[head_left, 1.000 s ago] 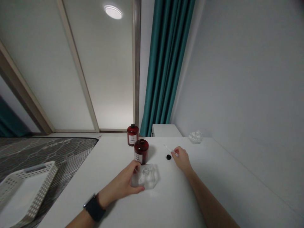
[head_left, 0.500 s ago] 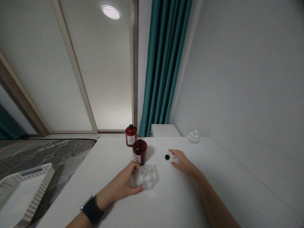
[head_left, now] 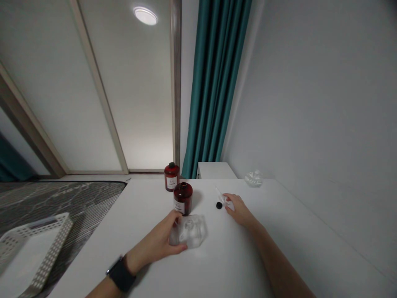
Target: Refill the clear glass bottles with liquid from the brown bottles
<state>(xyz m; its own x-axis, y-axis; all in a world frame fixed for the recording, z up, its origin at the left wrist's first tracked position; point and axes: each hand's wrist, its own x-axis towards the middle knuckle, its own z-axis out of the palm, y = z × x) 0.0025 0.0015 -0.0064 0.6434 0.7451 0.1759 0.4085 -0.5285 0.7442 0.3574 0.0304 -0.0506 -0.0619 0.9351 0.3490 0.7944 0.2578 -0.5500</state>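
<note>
On white table (head_left: 173, 275): left fingers (head_left: 174, 215) grasp container (head_left: 192, 236) (clear, angular); right fingers (head_left: 232, 197) pinch translucent pump (head_left: 229, 204).

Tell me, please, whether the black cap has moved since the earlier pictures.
No, the black cap shows no visible move: judged against the white cabinet behind the table, it lies in the same place.

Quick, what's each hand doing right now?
Left hand: closed around the clear container's side.
Right hand: closed on a small whitish item.
</note>
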